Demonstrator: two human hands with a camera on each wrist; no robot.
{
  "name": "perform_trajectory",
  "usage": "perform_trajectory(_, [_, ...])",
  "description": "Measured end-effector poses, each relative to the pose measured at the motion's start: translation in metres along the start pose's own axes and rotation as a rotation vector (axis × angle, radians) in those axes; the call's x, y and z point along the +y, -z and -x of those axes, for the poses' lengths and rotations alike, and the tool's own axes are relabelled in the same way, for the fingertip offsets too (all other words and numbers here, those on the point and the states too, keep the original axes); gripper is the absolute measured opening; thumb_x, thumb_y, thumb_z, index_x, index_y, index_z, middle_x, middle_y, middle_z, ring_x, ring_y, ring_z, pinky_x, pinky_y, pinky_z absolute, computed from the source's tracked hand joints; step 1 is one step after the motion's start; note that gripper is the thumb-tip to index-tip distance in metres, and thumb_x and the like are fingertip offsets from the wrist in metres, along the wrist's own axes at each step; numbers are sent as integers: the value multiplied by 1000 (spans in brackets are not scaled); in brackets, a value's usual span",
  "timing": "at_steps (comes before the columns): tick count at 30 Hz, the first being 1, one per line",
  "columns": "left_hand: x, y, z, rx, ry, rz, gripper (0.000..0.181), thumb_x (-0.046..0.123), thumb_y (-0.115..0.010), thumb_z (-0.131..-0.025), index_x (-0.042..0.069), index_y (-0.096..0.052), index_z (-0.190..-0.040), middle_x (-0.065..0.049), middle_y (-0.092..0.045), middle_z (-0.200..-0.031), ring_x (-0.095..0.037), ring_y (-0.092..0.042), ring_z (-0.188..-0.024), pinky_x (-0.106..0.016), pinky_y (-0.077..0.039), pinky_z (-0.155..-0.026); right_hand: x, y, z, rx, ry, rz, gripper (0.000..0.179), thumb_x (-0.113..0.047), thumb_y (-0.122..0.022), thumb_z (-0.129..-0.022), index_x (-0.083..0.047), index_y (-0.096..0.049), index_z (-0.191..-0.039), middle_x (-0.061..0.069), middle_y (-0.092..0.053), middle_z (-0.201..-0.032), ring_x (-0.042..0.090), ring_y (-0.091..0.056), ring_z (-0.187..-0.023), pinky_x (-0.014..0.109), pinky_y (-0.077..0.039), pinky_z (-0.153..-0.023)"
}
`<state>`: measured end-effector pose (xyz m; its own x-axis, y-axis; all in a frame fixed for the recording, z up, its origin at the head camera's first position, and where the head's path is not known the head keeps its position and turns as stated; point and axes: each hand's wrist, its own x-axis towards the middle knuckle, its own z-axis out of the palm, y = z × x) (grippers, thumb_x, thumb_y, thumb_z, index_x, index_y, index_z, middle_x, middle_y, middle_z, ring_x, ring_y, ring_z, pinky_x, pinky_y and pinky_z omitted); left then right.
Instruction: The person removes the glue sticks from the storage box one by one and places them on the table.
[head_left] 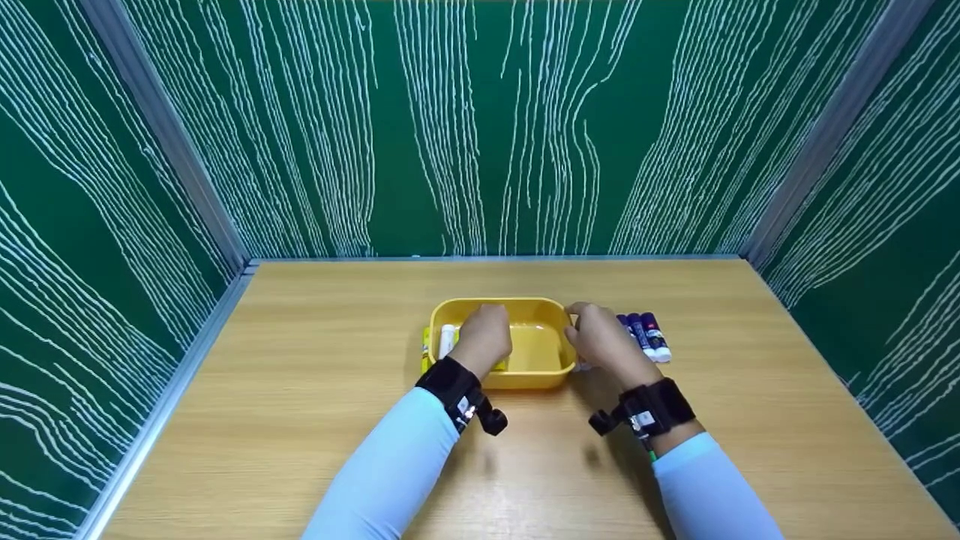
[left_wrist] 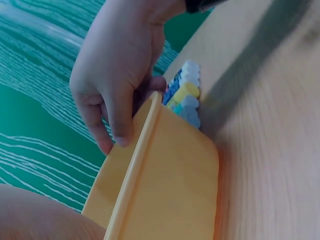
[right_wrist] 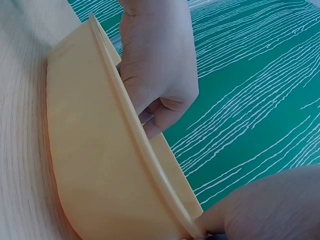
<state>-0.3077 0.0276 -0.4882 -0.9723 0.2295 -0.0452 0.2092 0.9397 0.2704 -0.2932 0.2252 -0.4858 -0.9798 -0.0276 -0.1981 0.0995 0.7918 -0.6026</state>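
Note:
A yellow plastic bin [head_left: 536, 381] stands on the table. My left hand [head_left: 484, 337] reaches down into its left part with fingers curled; the bin wall hides the fingertips in the right wrist view, so I cannot tell what they hold. Left of that hand, a white stick [head_left: 447, 340] stands inside the bin, and a yellow item [head_left: 501, 365] shows beside the wrist. My right hand [head_left: 604, 341] grips the bin's right rim, thumb and fingers on either side of the wall [left_wrist: 145, 135].
Several dark blue glue sticks [head_left: 645, 334] with white ends lie on the wooden table [head_left: 315, 360], just right of my right hand. Something yellow [head_left: 425, 351] lies outside the bin's left wall. Green panels [head_left: 510, 127] with white streaks enclose the back and sides.

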Motion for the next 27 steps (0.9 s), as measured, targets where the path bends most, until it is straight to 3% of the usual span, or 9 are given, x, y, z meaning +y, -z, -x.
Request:
perform_trajectory(5, [0, -1, 1, -38, -2, 19, 14, 0, -67, -78, 10, -62, -87, -2, -61, -85, -16, -53, -72, -29, -44, -56, -2, 1, 2, -28, -36, -28, 46, -18, -51, -98, -12, -39, -142, 12, -57, -102, 23, -61, -73, 29, -54, -55])
perform_trajectory(9, [-2, -2, 3, -48, -1, 98, 17, 1, -71, -74, 10, -61, -85, -4, -58, -81, -20, -52, -68, -29, -42, -52, -3, 2, 3, -32, -41, -31, 46, -19, -50, -98, -12, -39, -143, 12, -56, -105, 24, -61, -73, 33, -55, -58])
perform_trajectory(15, [-2, -5, 5, -78, -2, 189, 28, 11, -76, -70, 10, -57, -90, -2, -57, -79, -19, -54, -69, -29, -45, -58, -3, 3, 3, -42, -46, -44, 47, -18, -50, -98, -12, -37, -143, 13, -55, -110, 24, -62, -75, 34, -56, -60])
perform_trajectory(20, [-2, -7, 4, -88, 7, 192, 26, 9, -73, -72, 11, -57, -92, -2, -56, -80, -19, -53, -70, -28, -44, -60, -2, 3, 3, -35, -47, -60, 46, -17, -51, -98, -12, -39, -142, 12, -56, -107, 24, -62, -74, 35, -56, -59])
perform_trajectory(27, [-6, -1, 6, -84, -31, 182, 15, 6, -67, -69, 11, -56, -78, -2, -47, -69, -19, -47, -59, -28, -37, -46, -1, 2, 3, -11, 16, 8, 46, -17, -51, -97, -9, -41, -141, 14, -59, -95, 21, -62, -64, 31, -54, -51])
